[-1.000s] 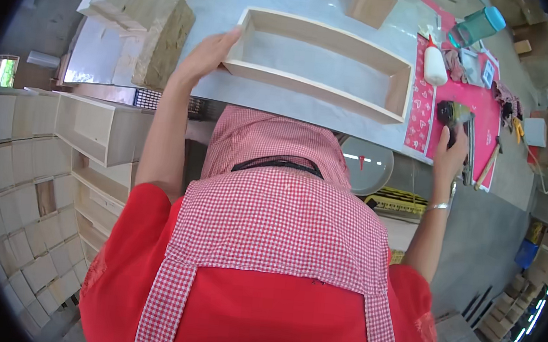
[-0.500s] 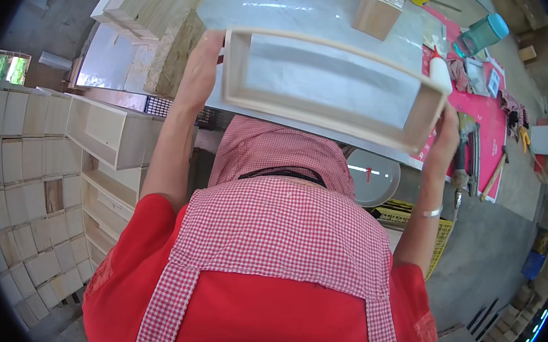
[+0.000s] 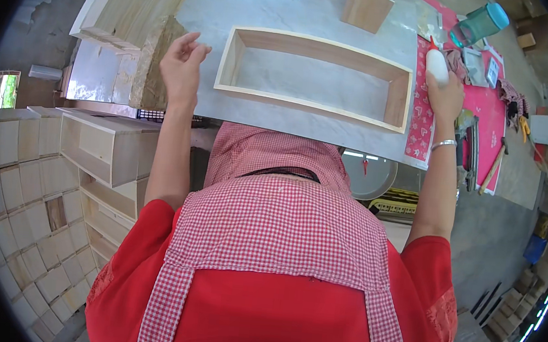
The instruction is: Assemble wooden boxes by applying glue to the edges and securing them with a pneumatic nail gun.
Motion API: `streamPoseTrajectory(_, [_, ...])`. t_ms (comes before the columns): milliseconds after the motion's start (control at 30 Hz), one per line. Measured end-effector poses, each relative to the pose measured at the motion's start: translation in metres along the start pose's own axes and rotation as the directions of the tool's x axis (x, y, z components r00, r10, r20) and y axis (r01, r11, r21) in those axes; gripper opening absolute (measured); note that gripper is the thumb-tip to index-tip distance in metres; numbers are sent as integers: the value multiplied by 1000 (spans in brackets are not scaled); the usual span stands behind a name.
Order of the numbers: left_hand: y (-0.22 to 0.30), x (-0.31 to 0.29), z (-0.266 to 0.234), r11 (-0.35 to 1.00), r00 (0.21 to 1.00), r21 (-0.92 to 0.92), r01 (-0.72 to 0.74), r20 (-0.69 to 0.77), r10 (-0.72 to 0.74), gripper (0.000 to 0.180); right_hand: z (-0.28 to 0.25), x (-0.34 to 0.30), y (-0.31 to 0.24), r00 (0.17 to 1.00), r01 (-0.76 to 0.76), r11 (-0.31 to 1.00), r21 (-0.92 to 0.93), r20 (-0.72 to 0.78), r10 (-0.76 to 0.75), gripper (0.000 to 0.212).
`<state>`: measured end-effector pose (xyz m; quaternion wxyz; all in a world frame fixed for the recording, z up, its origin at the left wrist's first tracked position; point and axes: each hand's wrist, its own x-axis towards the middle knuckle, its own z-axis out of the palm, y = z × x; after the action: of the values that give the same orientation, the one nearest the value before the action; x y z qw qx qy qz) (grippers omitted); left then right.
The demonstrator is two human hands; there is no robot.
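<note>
From where I stand, the head view has an open rectangular frame of pale wood (image 3: 323, 53) at upper centre, resting on the glossy grey-white worktop (image 3: 281, 16), its nearer long side turned towards the person, probably so that every edge is easy to reach. The bare left hand (image 3: 184, 65), at upper left, hangs just beside the frame's left end without touching it; its fingers are half curled, thumb apart from them, and I see nothing in its grasp. At upper right the right hand (image 3: 447, 95) is closed round the lower part of a white plastic squeeze bottle with a red pointed cap (image 3: 437, 63), perhaps gripped low to keep the nozzle free; I cannot tell whether it has been lifted. The hands are well apart, the frame between them. Below the right hand, a long dark metal tool (image 3: 473, 152) and a wooden-handled hammer (image 3: 493, 167) lie on a bright pink patterned mat (image 3: 489, 118), seemingly kept near that arm. A brown wooden block (image 3: 366, 11) sits at top centre, behind the frame.
</note>
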<state>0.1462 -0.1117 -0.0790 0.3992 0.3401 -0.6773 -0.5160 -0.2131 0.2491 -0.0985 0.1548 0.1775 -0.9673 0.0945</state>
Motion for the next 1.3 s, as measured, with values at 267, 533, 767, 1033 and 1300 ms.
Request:
streamPoseTrajectory(267, [9, -24, -7, 957, 960, -193, 218, -132, -245, 20, 32, 18, 29, 986, -4, 910, 414, -149, 72, 72])
streamPoseTrajectory(533, [-18, -52, -23, 813, 926, -500, 299, -53, -374, 23, -79, -65, -73, 988, 98, 245, 965, -123, 92, 52])
streamPoseTrajectory(767, [-25, -52, -21, 989, 981, -60, 135, -129, -142, 23, -99, -137, -183, 941, 59, 318, 946, 54, -335, 57])
streamPoseTrajectory(1033, [-49, -59, -27, 990, 989, -137, 44, -131, -62, 29, -95, -145, -216, 860, 25, 241, 970, 102, -500, 53])
streamPoseTrajectory(1300, [-46, -59, -28, 989, 992, -139, 49, -106, -64, 31, -94, -137, -225, 855, 113, 278, 954, 49, -516, 49])
